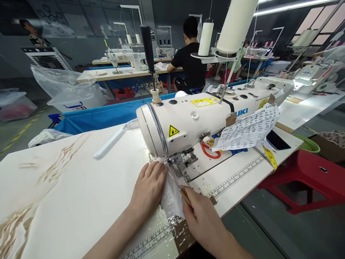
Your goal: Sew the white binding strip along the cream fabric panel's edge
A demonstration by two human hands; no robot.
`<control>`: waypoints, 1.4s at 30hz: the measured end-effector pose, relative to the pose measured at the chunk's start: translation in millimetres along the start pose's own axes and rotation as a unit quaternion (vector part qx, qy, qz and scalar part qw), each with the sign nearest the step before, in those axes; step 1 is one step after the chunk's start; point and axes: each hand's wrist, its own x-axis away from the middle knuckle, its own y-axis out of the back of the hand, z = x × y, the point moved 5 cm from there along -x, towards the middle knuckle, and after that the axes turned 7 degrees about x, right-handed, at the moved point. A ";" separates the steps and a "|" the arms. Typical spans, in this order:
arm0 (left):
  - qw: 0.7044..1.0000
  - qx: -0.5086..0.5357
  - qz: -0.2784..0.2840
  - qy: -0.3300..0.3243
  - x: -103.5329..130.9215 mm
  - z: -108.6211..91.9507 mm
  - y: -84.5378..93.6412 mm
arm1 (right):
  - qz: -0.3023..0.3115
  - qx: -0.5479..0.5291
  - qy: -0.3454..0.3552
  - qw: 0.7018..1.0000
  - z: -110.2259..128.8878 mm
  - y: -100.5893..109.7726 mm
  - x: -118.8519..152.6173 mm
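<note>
A white sewing machine (185, 115) lies across the table. My left hand (151, 183) rests palm down beside its needle area, fingers close together over thin white fabric (172, 196); whether they grip it is hidden. My right hand (199, 212) is closed round the wooden handle of a thin metal awl (185, 197). The awl's shaft points up and left, its tip close to the presser foot and my left fingertips. The fabric hangs between my hands towards the table's front edge.
Fabric strips (63, 158) lie on the left of the white table (88, 201). A written sheet (248, 129), a phone (277, 139) and a yellow tape measure (269, 156) are right. A red stool (304, 176) stands beyond. A person in black (191, 59) sits behind the machine.
</note>
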 end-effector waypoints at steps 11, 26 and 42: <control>0.998 0.064 0.003 -0.006 6.3 -34.6 -1.0 | -0.034 0.059 0.030 0.997 -2.9 1.1 15.0; 1.000 0.020 0.002 -0.018 9.1 -37.7 -4.8 | -0.152 -0.037 -0.028 0.987 -53.2 28.7 21.5; 1.000 0.022 -0.017 -0.013 10.2 -38.8 -5.1 | -0.185 -0.023 -0.009 0.982 -51.3 26.8 24.4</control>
